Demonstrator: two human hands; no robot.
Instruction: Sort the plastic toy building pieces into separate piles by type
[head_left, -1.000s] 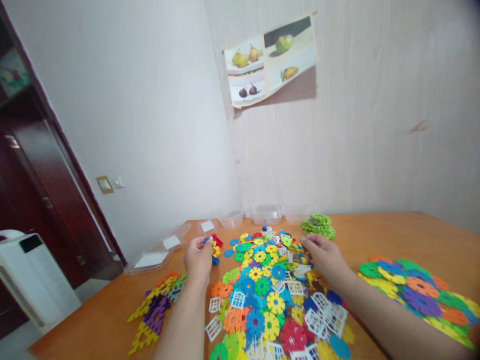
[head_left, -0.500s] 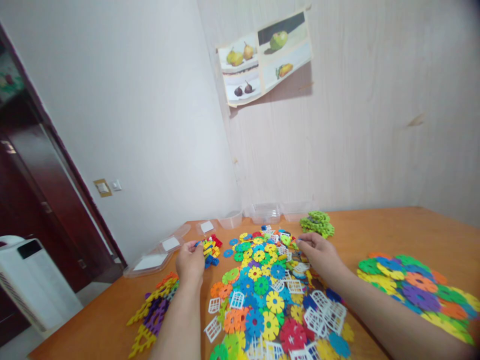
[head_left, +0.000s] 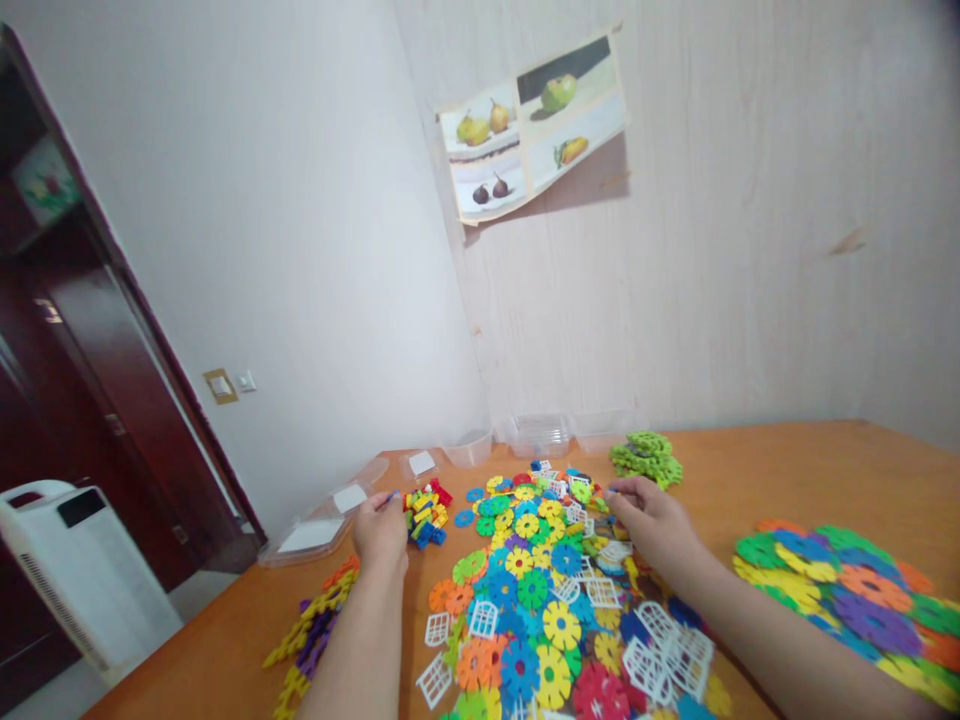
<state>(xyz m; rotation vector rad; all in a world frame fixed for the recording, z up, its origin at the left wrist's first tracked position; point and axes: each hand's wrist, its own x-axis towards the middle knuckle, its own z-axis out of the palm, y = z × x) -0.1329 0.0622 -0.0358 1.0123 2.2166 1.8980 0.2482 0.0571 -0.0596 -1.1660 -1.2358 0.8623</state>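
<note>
The desk (head_left: 750, 470) is being used as a sorting surface — a broad heap of coloured discs (head_left: 540, 600) is lying spread at its middle, so every piece is being kept within reach. The right hand (head_left: 649, 520) is being rested on the heap, fingers curled; whether anything is pinched cannot be told. The left hand (head_left: 380, 525) is being held closed on a small blue piece (head_left: 391, 495), just beside the little brick cluster (head_left: 424, 510).

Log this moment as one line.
left hand: by small bricks | right hand: on disc pile | green discs: stacked apart | table: wood
</note>
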